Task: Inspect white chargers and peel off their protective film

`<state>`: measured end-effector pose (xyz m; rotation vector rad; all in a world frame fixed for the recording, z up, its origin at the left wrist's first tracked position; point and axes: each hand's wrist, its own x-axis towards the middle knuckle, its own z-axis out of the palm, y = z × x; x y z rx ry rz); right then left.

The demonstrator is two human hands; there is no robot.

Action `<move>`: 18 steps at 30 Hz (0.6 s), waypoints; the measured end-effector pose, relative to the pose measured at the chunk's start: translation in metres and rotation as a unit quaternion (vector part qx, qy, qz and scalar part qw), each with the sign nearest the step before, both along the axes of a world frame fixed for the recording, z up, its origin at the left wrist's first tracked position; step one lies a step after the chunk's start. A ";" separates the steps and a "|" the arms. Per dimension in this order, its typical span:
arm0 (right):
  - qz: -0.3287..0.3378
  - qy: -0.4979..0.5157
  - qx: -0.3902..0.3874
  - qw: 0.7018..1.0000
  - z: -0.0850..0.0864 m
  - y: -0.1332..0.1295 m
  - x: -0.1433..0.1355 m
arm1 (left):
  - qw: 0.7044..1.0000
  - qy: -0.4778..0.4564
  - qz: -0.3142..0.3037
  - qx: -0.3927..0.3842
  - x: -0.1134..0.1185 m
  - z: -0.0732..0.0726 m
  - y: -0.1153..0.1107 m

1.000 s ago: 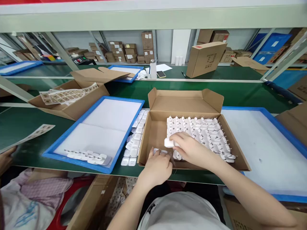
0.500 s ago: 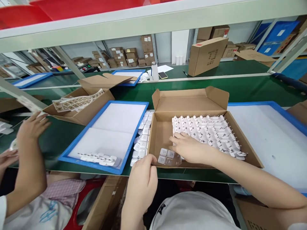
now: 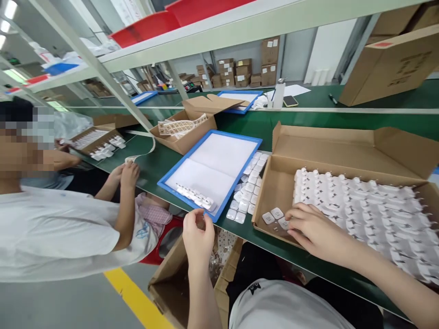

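Right hand is at the square white pieces, which lie flat in the near-left corner of the carton. To handle them well, light fingertip pressure on the edges seems best; forearm should stay high, since it passes over the rows of white pronged parts and could knock them askew.

Pose: right arm reaches in from the right, palm down, fingers bent and touching or nearly touching the pieces. Can't tell if they grip one. Left hand is up by the near corner of the blue-framed tray, fingers loosely curled, gap between thumb and forefinger, nothing visible in it. More squares sit between tray and carton.
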<state>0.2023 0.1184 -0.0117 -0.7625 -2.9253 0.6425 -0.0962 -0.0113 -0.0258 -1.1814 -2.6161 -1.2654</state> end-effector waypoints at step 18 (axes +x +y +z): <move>-0.086 0.132 -0.010 0.987 -0.003 -0.024 0.042 | 0.972 -0.097 0.131 0.167 0.004 -0.029 0.042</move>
